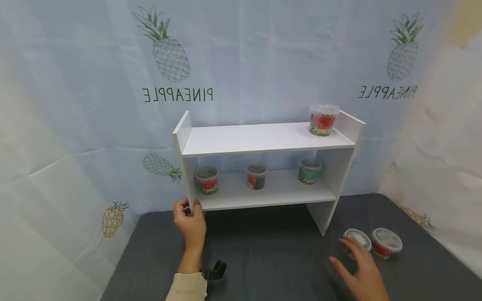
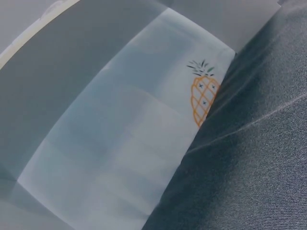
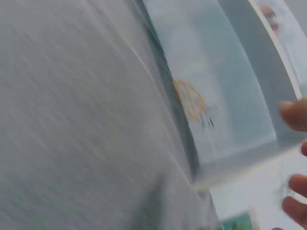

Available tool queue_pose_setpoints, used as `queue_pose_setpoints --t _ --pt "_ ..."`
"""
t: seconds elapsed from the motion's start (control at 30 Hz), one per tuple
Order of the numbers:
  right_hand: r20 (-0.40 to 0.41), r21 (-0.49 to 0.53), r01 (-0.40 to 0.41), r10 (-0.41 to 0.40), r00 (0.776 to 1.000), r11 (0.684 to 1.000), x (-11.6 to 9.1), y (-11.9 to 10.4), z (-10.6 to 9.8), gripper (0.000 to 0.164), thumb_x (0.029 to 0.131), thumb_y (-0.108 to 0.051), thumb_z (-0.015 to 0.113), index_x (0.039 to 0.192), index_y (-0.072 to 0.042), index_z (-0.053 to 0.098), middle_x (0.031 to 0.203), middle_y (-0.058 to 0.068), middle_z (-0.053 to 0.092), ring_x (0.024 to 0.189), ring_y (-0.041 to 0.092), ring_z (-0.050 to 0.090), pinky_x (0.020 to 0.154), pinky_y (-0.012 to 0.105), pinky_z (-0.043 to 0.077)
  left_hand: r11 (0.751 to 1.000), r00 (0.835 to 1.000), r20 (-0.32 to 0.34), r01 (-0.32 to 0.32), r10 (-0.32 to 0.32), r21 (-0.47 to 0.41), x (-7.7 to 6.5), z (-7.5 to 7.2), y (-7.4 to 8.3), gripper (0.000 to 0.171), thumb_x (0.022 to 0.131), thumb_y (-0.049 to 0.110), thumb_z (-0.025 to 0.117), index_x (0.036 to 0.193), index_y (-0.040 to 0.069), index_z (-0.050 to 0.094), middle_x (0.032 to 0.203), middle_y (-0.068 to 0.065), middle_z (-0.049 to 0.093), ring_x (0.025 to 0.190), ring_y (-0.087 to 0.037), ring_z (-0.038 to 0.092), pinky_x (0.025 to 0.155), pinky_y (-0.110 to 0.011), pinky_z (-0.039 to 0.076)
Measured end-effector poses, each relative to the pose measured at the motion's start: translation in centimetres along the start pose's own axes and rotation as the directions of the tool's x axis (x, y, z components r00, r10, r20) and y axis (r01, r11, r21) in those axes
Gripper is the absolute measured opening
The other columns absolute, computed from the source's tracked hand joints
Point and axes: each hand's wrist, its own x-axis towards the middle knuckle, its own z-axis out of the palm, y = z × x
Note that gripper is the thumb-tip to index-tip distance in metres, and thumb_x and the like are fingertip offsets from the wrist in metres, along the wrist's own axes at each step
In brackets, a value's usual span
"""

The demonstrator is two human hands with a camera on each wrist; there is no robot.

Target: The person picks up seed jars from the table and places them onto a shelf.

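My left hand [image 1: 192,228] grips the lower left side panel of a white two-tier shelf [image 1: 248,140], with the thumb at the panel's front edge. At the lower right, my right hand [image 1: 359,271] has its fingers spread over the table, holding nothing. Its fingertips overlap a lidded teal tub [image 1: 359,239] in the head view. Right beside that tub stands a lidded red tub [image 1: 387,244]. In the right wrist view the fingers [image 3: 298,184] show at the right edge, with part of the teal tub [image 3: 241,222] below.
On the top tier, a red tub [image 1: 322,121] stands at the right end. The lower tier carries a red tub [image 1: 207,180] at left, a red-and-dark tub [image 1: 256,176] mid-shelf and a teal tub [image 1: 309,170] at right. Pineapple-print cloth [image 1: 256,54] hangs behind the dark table [image 1: 256,251].
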Motion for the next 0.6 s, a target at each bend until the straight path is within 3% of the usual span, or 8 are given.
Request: queue_pose_setpoints --t 0.07,0.17,0.3,0.43,0.47,0.6 --pt "-0.076 0.001 -0.076 0.076 0.994 0.997 0.5 0.6 -0.5 0.056 0.082 -0.018 0.079 0.129 0.000 0.056 0.133 0.028 0.051 0.120 0.048 0.046 0.088 0.063 0.037 1.000 1.000 0.000 -0.002 0.002 0.003 0.0 -0.1 0.0 0.010 0.086 -0.010 0.059 0.095 -0.015 0.058 0.092 -0.008 0.051 0.073 -0.012 0.043 0.063 -0.026 0.037" --pt "-0.127 -0.004 -0.192 0.190 0.974 0.981 1.1 1.6 -1.1 0.056 0.087 -0.021 0.075 0.133 0.002 0.053 0.135 0.030 0.048 0.123 0.051 0.042 0.092 0.065 0.035 1.000 1.000 -0.001 -0.016 0.016 0.005 -0.1 -0.1 -0.2 0.011 0.086 -0.010 0.059 0.095 -0.015 0.058 0.091 -0.010 0.051 0.075 -0.011 0.043 0.064 -0.025 0.037" --pt "-0.152 0.002 -0.295 0.292 0.944 0.955 1.7 3.1 -1.1 0.059 0.089 -0.022 0.073 0.136 0.004 0.049 0.138 0.032 0.044 0.120 0.048 0.044 0.089 0.055 0.039 1.000 1.000 -0.008 -0.024 0.024 0.005 -0.2 0.0 -1.2 0.012 0.086 -0.009 0.059 0.096 -0.015 0.058 0.092 -0.010 0.051 0.076 -0.009 0.043 0.064 -0.021 0.037" --pt "-0.109 0.082 -0.423 0.430 0.896 0.903 2.0 4.6 -0.8 0.070 0.090 -0.027 0.071 0.145 0.003 0.040 0.143 0.033 0.040 0.122 0.048 0.046 0.090 0.049 0.042 1.000 1.000 -0.009 -0.006 0.006 0.025 -0.2 -0.1 -3.2 0.012 0.087 -0.006 0.061 0.098 -0.011 0.060 0.094 -0.004 0.051 0.074 -0.009 0.043 0.061 -0.023 0.039" --pt "-0.088 0.109 -0.456 0.465 0.881 0.883 2.1 4.9 -0.7 0.074 0.090 -0.029 0.071 0.148 0.002 0.037 0.144 0.033 0.038 0.124 0.049 0.046 0.089 0.042 0.045 1.000 1.000 -0.008 0.000 0.001 0.028 -0.2 -0.1 -3.7 0.012 0.088 -0.004 0.062 0.099 -0.009 0.061 0.095 -0.003 0.051 0.073 -0.009 0.044 0.060 -0.023 0.039" --pt "0.018 0.170 -0.566 0.571 0.821 0.807 2.2 5.6 -0.5 0.087 0.092 -0.038 0.067 0.156 -0.004 0.020 0.153 0.032 0.029 0.132 0.052 0.039 0.086 0.039 0.051 1.000 1.000 -0.001 -0.009 0.009 0.030 0.0 -0.1 -4.1 0.013 0.089 0.000 0.064 0.100 -0.006 0.062 0.095 -0.002 0.052 0.072 -0.010 0.045 0.058 -0.025 0.041"
